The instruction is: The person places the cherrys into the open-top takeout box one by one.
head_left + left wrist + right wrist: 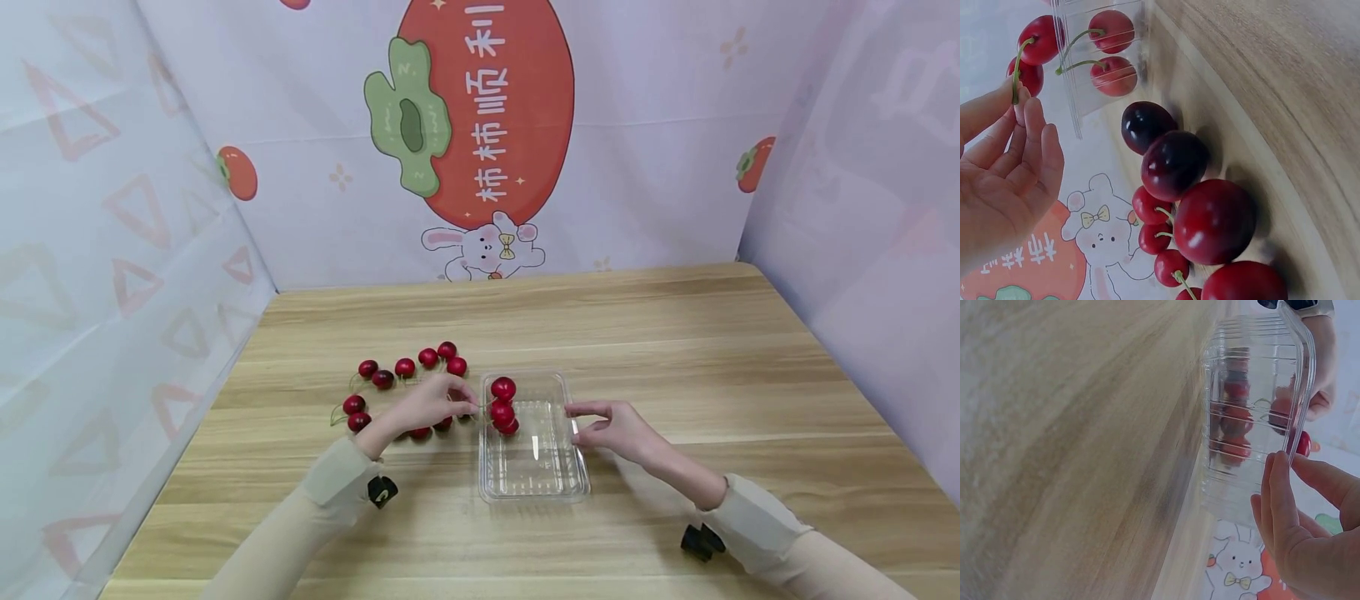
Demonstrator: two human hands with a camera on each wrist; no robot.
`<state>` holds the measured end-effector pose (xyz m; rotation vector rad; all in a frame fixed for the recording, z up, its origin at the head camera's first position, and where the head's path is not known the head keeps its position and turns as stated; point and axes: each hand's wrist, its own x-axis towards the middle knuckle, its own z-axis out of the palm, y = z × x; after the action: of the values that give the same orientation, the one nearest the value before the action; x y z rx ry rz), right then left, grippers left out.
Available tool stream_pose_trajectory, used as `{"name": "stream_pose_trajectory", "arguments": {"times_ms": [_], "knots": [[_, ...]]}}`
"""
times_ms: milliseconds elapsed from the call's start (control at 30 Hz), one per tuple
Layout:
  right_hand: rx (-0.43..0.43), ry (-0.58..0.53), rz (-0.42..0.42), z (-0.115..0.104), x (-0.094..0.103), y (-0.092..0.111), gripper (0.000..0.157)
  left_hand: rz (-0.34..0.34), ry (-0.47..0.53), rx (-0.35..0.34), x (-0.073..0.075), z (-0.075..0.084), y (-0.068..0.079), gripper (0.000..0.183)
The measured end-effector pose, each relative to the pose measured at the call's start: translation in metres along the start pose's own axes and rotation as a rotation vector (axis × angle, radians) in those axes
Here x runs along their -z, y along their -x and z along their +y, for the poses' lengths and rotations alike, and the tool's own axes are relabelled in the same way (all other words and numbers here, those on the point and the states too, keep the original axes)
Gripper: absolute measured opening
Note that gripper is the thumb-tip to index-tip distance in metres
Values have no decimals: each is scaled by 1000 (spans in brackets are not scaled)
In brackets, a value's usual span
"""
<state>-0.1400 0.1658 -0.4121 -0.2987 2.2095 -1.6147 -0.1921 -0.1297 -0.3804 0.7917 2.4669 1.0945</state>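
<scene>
Loading, I judge. My left hand [433,400] pinches a cherry stem [1017,69] beside the tub [534,497]; right hand [626,433], nearly straight-fingered, touches its rim [584,483]. Next calls for lowering, release.

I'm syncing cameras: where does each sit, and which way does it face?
Head: on the head, facing forward and down at the clear plastic container; left hand, right hand and sleeves show.
Left wrist: on that wrist, facing cherries and a pinched cherry stem; left hand shows.
Right wrist: on that wrist, facing the container's side; both hands show.
Shared by wrist views: printed rabbit.
</scene>
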Motion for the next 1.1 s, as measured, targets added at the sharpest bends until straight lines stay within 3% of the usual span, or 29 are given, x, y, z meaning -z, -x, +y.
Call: {"name": "stream_pose_trajectory", "arguments": {"times_ms": [367,733,1100], "knots": [[6,3,-4,1,0,0,51,-4,-42,-47,-8,7,-15,6],[1,-3,-10,-1,0,0,51,-8,-83,26,-15,11,-25,6],[-7,-7,-9,0,0,-1,50,-7,-100,57,-23,10,-32,4]]}}
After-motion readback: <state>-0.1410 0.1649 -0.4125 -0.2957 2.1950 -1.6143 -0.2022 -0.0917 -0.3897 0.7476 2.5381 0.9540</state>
